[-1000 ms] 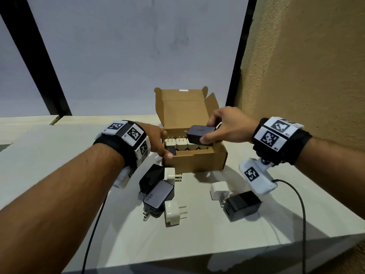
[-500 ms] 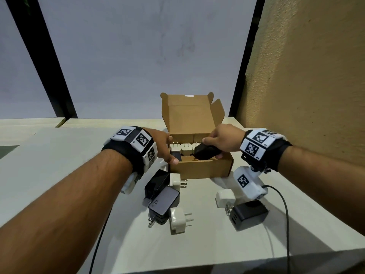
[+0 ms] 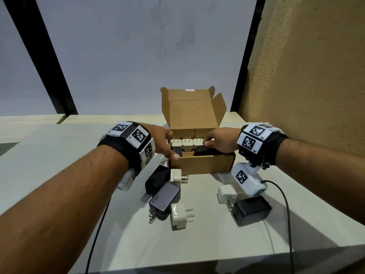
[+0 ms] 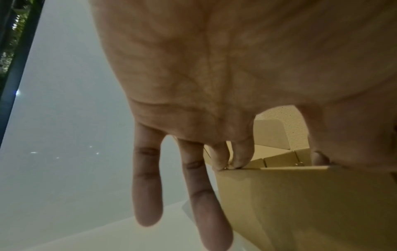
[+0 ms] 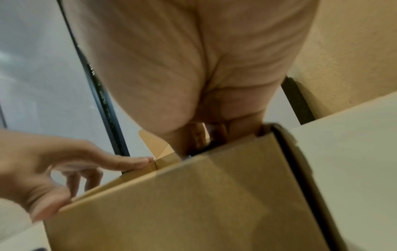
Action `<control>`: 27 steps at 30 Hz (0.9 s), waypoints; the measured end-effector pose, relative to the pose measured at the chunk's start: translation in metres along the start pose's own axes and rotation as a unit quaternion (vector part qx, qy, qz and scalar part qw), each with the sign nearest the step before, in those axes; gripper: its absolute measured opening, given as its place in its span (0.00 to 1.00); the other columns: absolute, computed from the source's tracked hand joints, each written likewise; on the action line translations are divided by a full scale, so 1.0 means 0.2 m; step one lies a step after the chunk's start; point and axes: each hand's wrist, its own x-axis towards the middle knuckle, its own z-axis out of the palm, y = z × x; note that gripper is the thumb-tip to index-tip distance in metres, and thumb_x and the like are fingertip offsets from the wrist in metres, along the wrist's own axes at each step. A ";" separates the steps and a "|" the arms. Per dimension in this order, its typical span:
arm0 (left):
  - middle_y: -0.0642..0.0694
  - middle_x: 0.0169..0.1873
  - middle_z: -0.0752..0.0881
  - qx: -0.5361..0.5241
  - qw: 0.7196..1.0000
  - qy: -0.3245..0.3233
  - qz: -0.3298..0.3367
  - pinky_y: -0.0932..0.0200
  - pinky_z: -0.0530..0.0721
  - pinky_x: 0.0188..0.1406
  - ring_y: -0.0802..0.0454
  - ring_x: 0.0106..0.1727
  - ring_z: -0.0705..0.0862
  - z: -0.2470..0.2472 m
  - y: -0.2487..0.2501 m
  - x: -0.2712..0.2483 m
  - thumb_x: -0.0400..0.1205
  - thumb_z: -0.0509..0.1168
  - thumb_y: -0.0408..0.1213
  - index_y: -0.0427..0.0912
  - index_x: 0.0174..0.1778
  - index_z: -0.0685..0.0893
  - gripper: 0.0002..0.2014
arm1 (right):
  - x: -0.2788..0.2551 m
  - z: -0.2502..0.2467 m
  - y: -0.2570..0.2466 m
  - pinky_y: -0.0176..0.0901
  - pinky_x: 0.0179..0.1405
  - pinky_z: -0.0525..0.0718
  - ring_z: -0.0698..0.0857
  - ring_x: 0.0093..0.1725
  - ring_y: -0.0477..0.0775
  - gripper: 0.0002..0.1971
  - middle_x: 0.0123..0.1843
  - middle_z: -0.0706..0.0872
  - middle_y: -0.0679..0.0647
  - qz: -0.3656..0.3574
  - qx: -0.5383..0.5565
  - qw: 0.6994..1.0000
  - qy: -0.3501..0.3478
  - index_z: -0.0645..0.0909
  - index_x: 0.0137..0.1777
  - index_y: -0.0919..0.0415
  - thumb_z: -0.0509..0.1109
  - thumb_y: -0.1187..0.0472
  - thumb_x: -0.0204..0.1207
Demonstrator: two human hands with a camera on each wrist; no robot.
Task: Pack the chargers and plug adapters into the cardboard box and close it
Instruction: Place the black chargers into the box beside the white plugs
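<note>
The left grip (image 3: 165, 142) rests with straight fingers on the left rim of the cardboard box (image 3: 201, 165), thumb at its front corner. The box stands open on the counter (image 3: 197, 244), white plug adapters (image 3: 186, 144) lined inside. The right grip (image 3: 220, 142) reaches in, fingers curled on a black charger (image 3: 203, 151). More chargers (image 3: 165, 200) lie in front.

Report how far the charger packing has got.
Done: a row of white adapters stands in the cardboard box. In hand: the right hand lowers a black charger inside while the left hand steadies the box. Left: six chargers and adapters on the table, such as the black cube; lid open.
</note>
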 end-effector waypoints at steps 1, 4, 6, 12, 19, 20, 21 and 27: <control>0.56 0.41 0.79 0.002 1.000 -0.001 0.001 0.59 0.74 0.53 0.63 0.33 0.74 0.00 0.00 0.00 0.70 0.70 0.63 0.55 0.53 0.61 0.29 | 0.00 0.00 -0.01 0.45 0.61 0.75 0.80 0.66 0.59 0.18 0.67 0.83 0.56 0.005 -0.007 1.000 -0.006 0.80 0.70 0.59 0.57 0.55 0.86; 0.56 0.53 0.77 0.007 1.000 -0.005 0.007 0.59 0.73 0.52 0.64 0.33 0.74 -0.01 0.00 0.00 0.70 0.70 0.63 0.55 0.54 0.61 0.29 | 0.01 0.03 -0.02 0.47 0.63 0.77 0.81 0.65 0.58 0.18 0.66 0.84 0.57 0.012 -0.033 0.999 -0.027 0.81 0.69 0.59 0.60 0.54 0.85; 0.52 0.59 0.79 0.004 1.000 -0.009 0.004 0.58 0.73 0.53 0.64 0.34 0.74 -0.01 0.01 -0.01 0.70 0.70 0.62 0.55 0.56 0.64 0.28 | 0.02 0.04 -0.02 0.48 0.63 0.79 0.83 0.63 0.58 0.18 0.64 0.86 0.57 0.015 -0.035 0.999 -0.023 0.83 0.67 0.60 0.61 0.52 0.84; 0.51 0.68 0.77 0.000 1.000 -0.008 0.003 0.58 0.73 0.57 0.59 0.37 0.77 -0.01 0.01 -0.02 0.70 0.70 0.63 0.53 0.72 0.69 0.37 | 0.04 0.04 -0.05 0.49 0.62 0.81 0.82 0.64 0.60 0.19 0.65 0.84 0.59 0.015 -0.059 0.998 -0.003 0.81 0.69 0.58 0.62 0.51 0.83; 0.53 0.78 0.67 0.021 1.000 -0.004 0.000 0.55 0.69 0.69 0.49 0.65 0.77 0.00 0.01 -0.02 0.71 0.68 0.64 0.50 0.81 0.60 0.45 | 0.04 0.05 -0.06 0.47 0.65 0.75 0.77 0.70 0.58 0.21 0.73 0.79 0.53 -0.034 -0.005 0.999 0.029 0.75 0.74 0.48 0.67 0.50 0.80; 0.52 0.74 0.72 0.022 1.000 -0.004 -0.001 0.54 0.69 0.68 0.49 0.65 0.77 0.00 0.01 -0.01 0.70 0.68 0.65 0.50 0.80 0.61 0.45 | 0.04 0.04 -0.06 0.46 0.63 0.75 0.78 0.69 0.58 0.21 0.72 0.79 0.53 -0.039 -0.010 0.999 0.025 0.76 0.73 0.49 0.67 0.50 0.80; 0.53 0.67 0.78 0.022 1.000 -0.004 -0.002 0.55 0.71 0.64 0.50 0.62 0.78 0.00 0.01 0.00 0.70 0.68 0.65 0.49 0.78 0.64 0.43 | 0.04 0.04 -0.07 0.45 0.61 0.75 0.78 0.68 0.58 0.21 0.71 0.80 0.53 -0.044 -0.015 0.999 0.021 0.77 0.72 0.50 0.67 0.50 0.81; 0.56 0.53 0.68 0.006 1.000 -0.004 0.000 0.60 0.68 0.51 0.53 0.48 0.73 0.01 -0.03 0.06 0.67 0.71 0.65 0.55 0.49 0.62 0.29 | 0.04 0.00 -0.11 0.49 0.63 0.81 0.82 0.63 0.57 0.19 0.67 0.84 0.54 -0.069 -0.046 0.997 0.001 0.79 0.71 0.54 0.66 0.53 0.81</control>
